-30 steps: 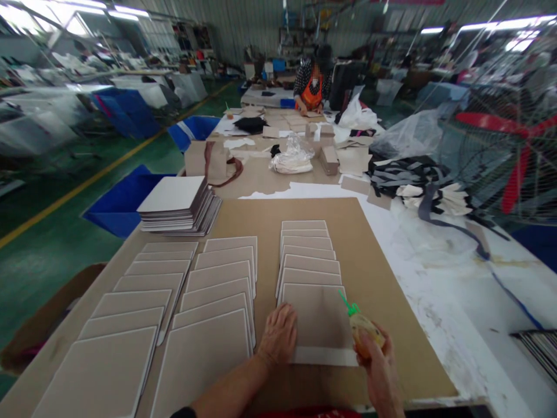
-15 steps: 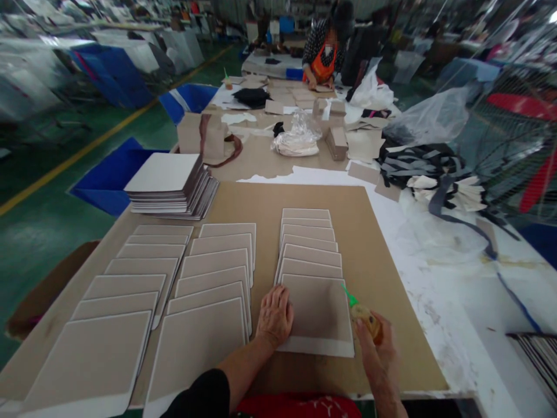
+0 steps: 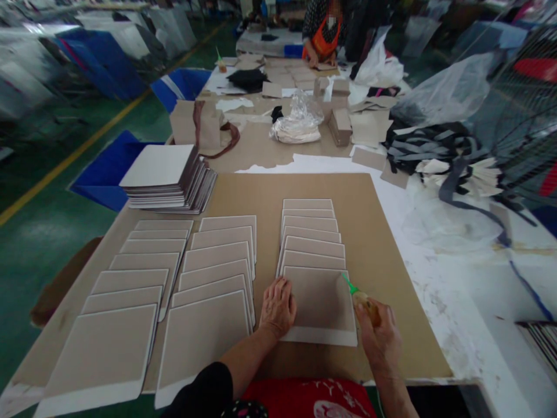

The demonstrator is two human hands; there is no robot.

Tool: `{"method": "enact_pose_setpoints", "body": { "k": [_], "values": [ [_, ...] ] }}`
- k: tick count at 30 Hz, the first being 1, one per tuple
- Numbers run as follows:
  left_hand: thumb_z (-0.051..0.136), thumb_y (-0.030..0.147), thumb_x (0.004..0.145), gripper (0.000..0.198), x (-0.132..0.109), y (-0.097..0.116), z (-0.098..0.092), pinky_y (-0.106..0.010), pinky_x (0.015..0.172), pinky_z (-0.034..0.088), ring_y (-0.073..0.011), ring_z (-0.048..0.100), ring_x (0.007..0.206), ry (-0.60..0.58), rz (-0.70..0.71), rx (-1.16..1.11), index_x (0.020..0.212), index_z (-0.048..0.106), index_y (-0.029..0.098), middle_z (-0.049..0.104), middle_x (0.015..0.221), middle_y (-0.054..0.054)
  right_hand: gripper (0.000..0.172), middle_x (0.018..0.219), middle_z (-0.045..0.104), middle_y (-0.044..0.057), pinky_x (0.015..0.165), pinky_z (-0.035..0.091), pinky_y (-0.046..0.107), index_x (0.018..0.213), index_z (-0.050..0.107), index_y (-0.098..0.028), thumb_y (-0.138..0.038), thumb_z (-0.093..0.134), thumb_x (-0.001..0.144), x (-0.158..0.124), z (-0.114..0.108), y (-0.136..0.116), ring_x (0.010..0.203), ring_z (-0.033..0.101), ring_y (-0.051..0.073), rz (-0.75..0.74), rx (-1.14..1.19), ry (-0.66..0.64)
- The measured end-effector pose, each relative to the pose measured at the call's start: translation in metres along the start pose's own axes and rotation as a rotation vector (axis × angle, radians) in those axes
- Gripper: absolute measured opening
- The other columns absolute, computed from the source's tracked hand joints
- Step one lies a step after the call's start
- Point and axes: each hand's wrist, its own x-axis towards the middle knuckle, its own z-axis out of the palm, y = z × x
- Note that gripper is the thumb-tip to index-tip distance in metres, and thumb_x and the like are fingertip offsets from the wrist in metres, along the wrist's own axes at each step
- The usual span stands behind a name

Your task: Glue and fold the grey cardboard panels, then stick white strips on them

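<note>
My right hand point(image 3: 380, 334) is wrapped round a squeeze bottle point(image 3: 368, 307) with amber contents. Its green nozzle point(image 3: 349, 284) points up and left, the tip at the upper right corner of the nearest greyish-beige panel point(image 3: 319, 302). My left hand point(image 3: 278, 307) lies flat over that panel's left edge, fingers stretched out. Behind this panel, several like it overlap in a column point(image 3: 311, 224), each showing a strip at its far edge. Whether any liquid is leaving the nozzle, I cannot tell.
Two more columns of overlapping panels, a left one point(image 3: 104, 337) and a middle one point(image 3: 206, 331), lie at left. Beyond them stands a stack of boards point(image 3: 159, 165). Dark strips point(image 3: 435, 142) are heaped at right. Across the table, a person in an orange apron point(image 3: 326, 40) works.
The camera view has shifted slightly, so the table sits a little higher in the picture. The nozzle tip stays by the panel's upper right corner, and my left hand keeps its place.
</note>
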Motion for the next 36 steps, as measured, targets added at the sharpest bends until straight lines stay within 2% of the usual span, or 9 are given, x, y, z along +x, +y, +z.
{"method": "enact_pose_setpoints", "body": {
  "k": [23,36],
  "values": [
    [0.053,0.017,0.087,0.043,-0.0009,0.0002,0.0008,-0.047,0.105,0.040,-0.0301,0.047,0.129,0.010,-0.001,0.006,0.130,0.052,0.017,0.057,0.131,-0.014,0.058,0.100,0.066,0.011,0.070,0.044,0.032,0.108,0.066,-0.019,-0.070,0.043,0.092,0.0059,-0.0014,0.0004,0.085,0.062,0.025,-0.095,-0.106,0.018],
    [0.056,0.016,0.082,0.045,-0.0031,-0.0005,0.0049,-0.048,0.105,0.044,-0.0310,0.049,0.126,0.058,-0.001,-0.005,0.127,0.051,0.016,0.056,0.126,-0.015,0.062,0.099,0.067,0.010,0.066,0.044,0.030,0.107,0.066,-0.017,-0.071,0.038,0.095,0.0035,-0.0017,-0.0073,0.081,0.064,0.023,-0.141,-0.173,0.045]
  ]
}}
